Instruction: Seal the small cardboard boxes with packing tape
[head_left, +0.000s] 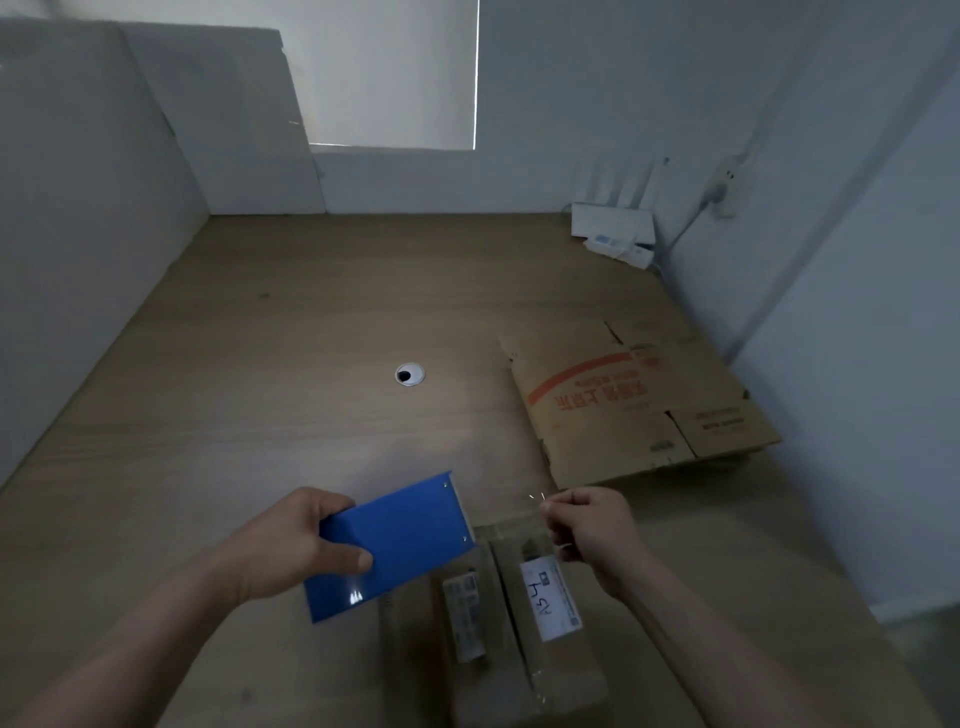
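A small cardboard box (498, 654) with white shipping labels lies on the wooden desk (291, 364) at the bottom centre. My left hand (283, 545) grips a blue tape dispenser (389, 545) above the box's left side. A strip of clear packing tape (511, 512) stretches from the dispenser's right edge to my right hand (587, 525), which pinches the tape's free end over the box's far end. The tape is nearly see-through and hard to trace.
A flattened cardboard box (634, 405) with red print lies to the right, beyond my right hand. A round cable hole (409, 374) sits mid-desk. A white router (613, 223) and cables occupy the far right corner. Walls enclose the desk on the left, back and right.
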